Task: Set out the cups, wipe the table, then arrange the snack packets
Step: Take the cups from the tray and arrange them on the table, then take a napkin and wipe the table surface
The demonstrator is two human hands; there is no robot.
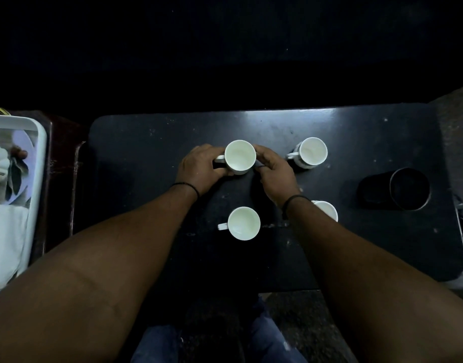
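Several white cups stand upright on a dark table (146,158). My left hand (199,169) and my right hand (274,174) both clasp the far middle cup (240,156), one on each side, the left hand by its handle. Another cup (312,151) stands to its right with its handle pointing left. A near cup (244,223) stands between my forearms. A further cup (327,209) is half hidden behind my right wrist. No snack packets show clearly.
A dark round container (408,188) lies on its side at the table's right. A white tray (40,163) at the left holds a white cloth (5,231) and printed items. My legs in jeans are below the table's near edge.
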